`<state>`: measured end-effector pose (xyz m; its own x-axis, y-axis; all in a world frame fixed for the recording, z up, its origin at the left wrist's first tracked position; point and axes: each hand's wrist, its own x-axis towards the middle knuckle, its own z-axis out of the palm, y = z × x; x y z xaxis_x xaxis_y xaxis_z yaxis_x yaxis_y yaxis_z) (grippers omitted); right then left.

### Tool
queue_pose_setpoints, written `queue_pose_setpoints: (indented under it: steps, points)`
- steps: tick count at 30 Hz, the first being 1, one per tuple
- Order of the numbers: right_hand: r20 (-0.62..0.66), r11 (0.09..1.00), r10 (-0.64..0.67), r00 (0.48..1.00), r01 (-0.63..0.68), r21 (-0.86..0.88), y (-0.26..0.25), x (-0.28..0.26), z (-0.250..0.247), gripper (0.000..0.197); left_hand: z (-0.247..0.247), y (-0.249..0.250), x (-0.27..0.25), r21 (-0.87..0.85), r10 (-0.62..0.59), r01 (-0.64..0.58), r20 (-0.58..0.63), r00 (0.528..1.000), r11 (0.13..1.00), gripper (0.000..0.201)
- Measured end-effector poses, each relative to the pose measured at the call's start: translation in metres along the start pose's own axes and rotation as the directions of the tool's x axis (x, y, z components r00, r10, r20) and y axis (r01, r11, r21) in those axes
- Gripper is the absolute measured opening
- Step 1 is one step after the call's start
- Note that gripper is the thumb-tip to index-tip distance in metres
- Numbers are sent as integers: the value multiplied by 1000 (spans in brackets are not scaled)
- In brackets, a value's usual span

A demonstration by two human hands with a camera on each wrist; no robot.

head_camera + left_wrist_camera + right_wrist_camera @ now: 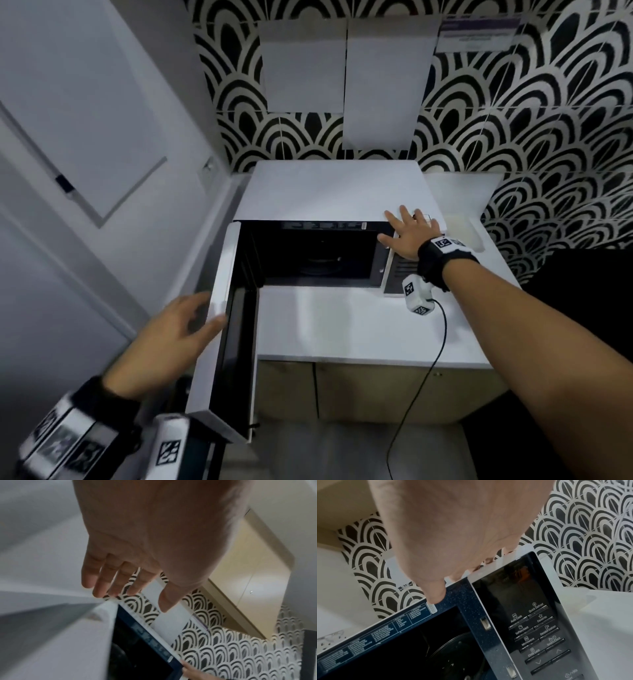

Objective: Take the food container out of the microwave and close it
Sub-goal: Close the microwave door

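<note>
The white microwave [329, 192] stands on the counter with its door [219, 329] swung wide to the left. Its dark cavity [318, 257] shows only the glass turntable [458, 654]. A pale translucent food container [464, 229] sits on the counter to the right of the microwave, beyond my right wrist. My right hand [407, 233] lies flat with straight fingers on the microwave's top right corner, and its thumb [436, 595] touches the front frame. My left hand [191, 318], blurred, reaches with straight fingers [109, 582] to the door's outer face near its free edge.
The white counter [342, 329] runs in front of the microwave, with wooden cabinet doors [376, 390] below. A grey wall [85, 171] stands close on the left of the open door. A black cable [435, 359] hangs from my right wrist over the counter's edge. Black-and-white tiles [531, 120] back the counter.
</note>
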<state>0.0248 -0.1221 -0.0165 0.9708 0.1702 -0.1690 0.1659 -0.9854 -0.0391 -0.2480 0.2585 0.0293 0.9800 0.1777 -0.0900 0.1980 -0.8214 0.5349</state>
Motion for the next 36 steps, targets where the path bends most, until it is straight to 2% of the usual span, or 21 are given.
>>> queue_pose_setpoints:
  steps: [3,4,5,8,10,12,15,17,21,24,27,30,34,36]
  points:
    - [-4,1000,-3,1000,3,-5,1,1,1,78,11,-33,-31,-11,-159,160,54,986,987,96]
    - [-11,1000,-5,1000,5,-5,1,1,1,78,16,-39,-40,-22,-185,187,86,979,982,95]
    - [-16,1000,-8,1000,8,-4,1,1,2,78,21,-41,-47,-42,-212,218,122,970,975,87]
    - [-17,1000,-17,1000,18,9,1,2,3,79,34,-25,-64,-209,-261,304,211,942,929,45]
    - [-9,999,-23,1000,23,29,2,2,1,78,40,-16,-67,-286,-215,294,278,936,912,32]
    - [-23,998,-19,1000,20,67,5,2,-2,76,47,-8,-66,-308,-148,266,358,922,914,32]
    - [-79,989,-3,997,14,147,9,-1,-2,69,70,6,-51,-314,-19,186,468,883,931,69]
    - [-92,991,5,996,7,131,13,-3,3,63,93,20,-36,-344,72,124,506,859,931,80]
    - [-30,992,39,999,-36,119,24,-6,6,59,142,62,2,-368,249,-67,473,845,927,70]
    - [11,981,9,1000,-11,193,31,-9,0,60,173,108,30,-380,296,-131,416,860,916,64]
    - [37,963,-14,999,4,271,36,-11,-5,64,196,148,64,-372,290,-156,337,896,915,58]
    - [43,953,-20,999,6,302,37,-16,-6,65,213,180,101,-381,249,-119,313,916,917,54]
    - [41,942,-17,999,2,336,36,-19,-3,66,225,203,143,-338,216,-119,266,939,934,58]
    - [37,935,-15,999,1,355,37,-19,-1,66,230,207,162,-326,170,-79,262,950,942,61]
